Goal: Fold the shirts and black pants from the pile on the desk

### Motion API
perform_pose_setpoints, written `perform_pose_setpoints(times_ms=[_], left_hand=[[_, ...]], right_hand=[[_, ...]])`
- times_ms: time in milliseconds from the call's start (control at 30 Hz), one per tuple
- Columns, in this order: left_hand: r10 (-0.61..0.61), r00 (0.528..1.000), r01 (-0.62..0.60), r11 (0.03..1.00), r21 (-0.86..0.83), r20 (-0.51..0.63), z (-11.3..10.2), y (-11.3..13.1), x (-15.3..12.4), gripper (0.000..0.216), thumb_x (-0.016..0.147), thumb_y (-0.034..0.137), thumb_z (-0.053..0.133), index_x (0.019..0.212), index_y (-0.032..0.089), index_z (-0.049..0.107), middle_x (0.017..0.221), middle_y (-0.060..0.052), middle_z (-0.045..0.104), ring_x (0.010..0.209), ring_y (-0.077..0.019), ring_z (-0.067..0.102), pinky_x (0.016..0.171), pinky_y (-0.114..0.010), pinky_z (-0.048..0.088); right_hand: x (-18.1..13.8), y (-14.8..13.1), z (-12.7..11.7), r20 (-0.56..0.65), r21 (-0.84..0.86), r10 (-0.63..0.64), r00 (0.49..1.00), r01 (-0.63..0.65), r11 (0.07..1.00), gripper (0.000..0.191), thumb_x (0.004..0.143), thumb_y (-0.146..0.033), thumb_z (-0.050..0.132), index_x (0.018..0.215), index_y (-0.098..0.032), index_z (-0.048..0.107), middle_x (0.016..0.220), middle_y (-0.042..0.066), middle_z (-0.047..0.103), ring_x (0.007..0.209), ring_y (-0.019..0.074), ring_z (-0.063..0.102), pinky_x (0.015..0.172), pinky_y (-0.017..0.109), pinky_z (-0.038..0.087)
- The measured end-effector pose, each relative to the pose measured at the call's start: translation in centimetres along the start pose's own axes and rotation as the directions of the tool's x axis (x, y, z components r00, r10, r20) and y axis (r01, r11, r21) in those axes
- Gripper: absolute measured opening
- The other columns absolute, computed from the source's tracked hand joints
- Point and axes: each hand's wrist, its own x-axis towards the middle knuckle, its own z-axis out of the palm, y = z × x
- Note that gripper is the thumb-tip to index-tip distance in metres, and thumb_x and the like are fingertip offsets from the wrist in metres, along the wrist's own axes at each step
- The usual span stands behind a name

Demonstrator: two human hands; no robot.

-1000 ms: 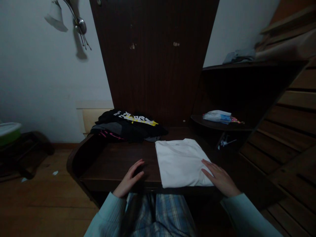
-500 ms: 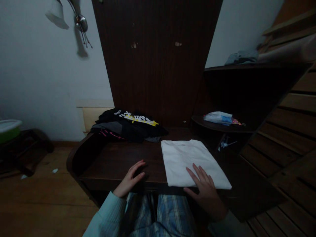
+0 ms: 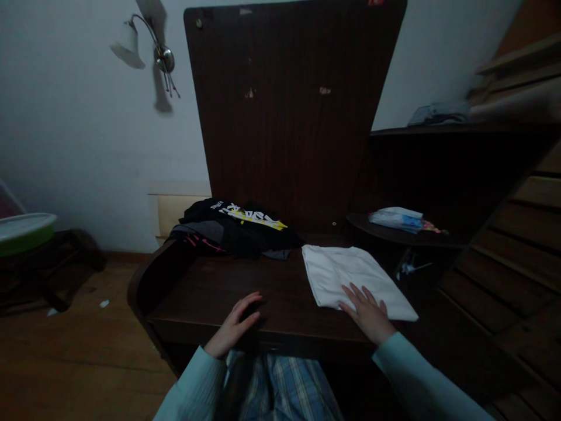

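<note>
A white cloth (image 3: 346, 266), folded into a flat, four-cornered shape, lies on the right part of the bench (image 3: 236, 286), close to the front edge. The person's right hand (image 3: 366, 313) rests on its near side, palm down, with the fingers spread and pointing away from the body; it presses or touches the cloth without gripping it. A few soft creases run across the cloth near the fingertips.

The left hand (image 3: 235, 324) is at the front edge of the bench, well apart from the cloth. Its fingers are loosely bent, thumb apart from them, and it holds nothing; whether it touches the wood cannot be told. Both arms wear pale green sleeves (image 3: 199, 377), and plaid trousers (image 3: 293, 383) show below the bench.

At the back left of the bench is a heap of dark clothes (image 3: 245, 237) with white, yellow and pink print, partly over the curved side. Behind stands a tall dark panel (image 3: 284, 134), with a lamp (image 3: 127, 45) on the wall (image 3: 83, 128) to its left. On a rounded shelf (image 3: 381, 234) at the right lies a pale blue and white packet (image 3: 397, 218).
</note>
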Motion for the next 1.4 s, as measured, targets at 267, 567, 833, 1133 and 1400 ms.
perform_pose_setpoints(times_ms=[267, 567, 833, 1133, 1400], left_hand=[[0.056, 0.998, -0.055, 0.979, 0.198, 0.003, 0.8, -0.3, -0.1, 0.037, 0.079, 0.041, 0.048, 0.113, 0.025, 0.054, 0.122, -0.004, 0.052, 0.116, -0.0209, 0.043, 0.102, -0.037, 0.030], [0.072, 0.997, -0.073, 0.949, 0.306, 0.014, 0.8, 0.5, -0.2, 0.033, 0.079, 0.040, 0.048, 0.109, 0.027, 0.057, 0.116, -0.003, 0.058, 0.110, -0.0200, 0.049, 0.098, -0.035, 0.036], [0.091, 0.996, -0.093, 0.943, 0.319, 0.021, 0.9, 0.1, -0.1, 0.034, 0.079, 0.040, 0.048, 0.109, 0.026, 0.057, 0.115, -0.003, 0.058, 0.109, -0.0201, 0.049, 0.097, -0.034, 0.036], [0.061, 0.997, -0.077, 0.940, 0.333, 0.057, 0.7, 0.5, -0.2, 0.035, 0.079, 0.041, 0.048, 0.109, 0.025, 0.057, 0.117, -0.004, 0.057, 0.112, -0.0199, 0.046, 0.099, -0.034, 0.033], [0.047, 0.990, -0.115, 0.819, 0.563, 0.135, -2.7, 1.3, 5.3, 0.031, 0.080, 0.035, 0.046, 0.104, 0.021, 0.059, 0.107, -0.005, 0.061, 0.101, -0.0198, 0.054, 0.090, -0.031, 0.040]], right_hand=[[4.7, 2.3, -1.6, 0.056, -0.016, -0.043, 0.998, 0.044, 0.999, 0.050, 0.084, -0.050, 0.026, 0.130, -0.033, 0.032, 0.141, -0.002, 0.026, 0.129, 0.0252, 0.020, 0.097, 0.053, 0.026], [10.9, 2.9, -0.9, 0.026, 0.025, -0.054, 0.998, 0.053, 0.998, 0.050, 0.084, -0.049, 0.028, 0.129, -0.029, 0.036, 0.139, 0.001, 0.030, 0.127, 0.0270, 0.025, 0.097, 0.049, 0.027], [9.2, -1.0, -1.2, -0.079, 0.043, -0.088, 0.993, 0.091, 0.995, 0.053, 0.082, -0.046, 0.036, 0.130, -0.025, 0.035, 0.139, 0.008, 0.030, 0.127, 0.0269, 0.025, 0.098, 0.048, 0.022], [8.7, -2.4, 0.1, -0.098, 0.082, -0.050, 0.994, 0.058, 0.995, 0.053, 0.083, -0.050, 0.031, 0.128, -0.024, 0.037, 0.138, 0.007, 0.032, 0.127, 0.0248, 0.025, 0.099, 0.048, 0.021], [8.8, -2.2, 0.7, -0.156, 0.032, -0.083, 0.984, 0.089, 0.996, 0.047, 0.085, -0.042, 0.030, 0.126, -0.023, 0.041, 0.134, 0.008, 0.038, 0.124, 0.0263, 0.031, 0.096, 0.048, 0.026]])
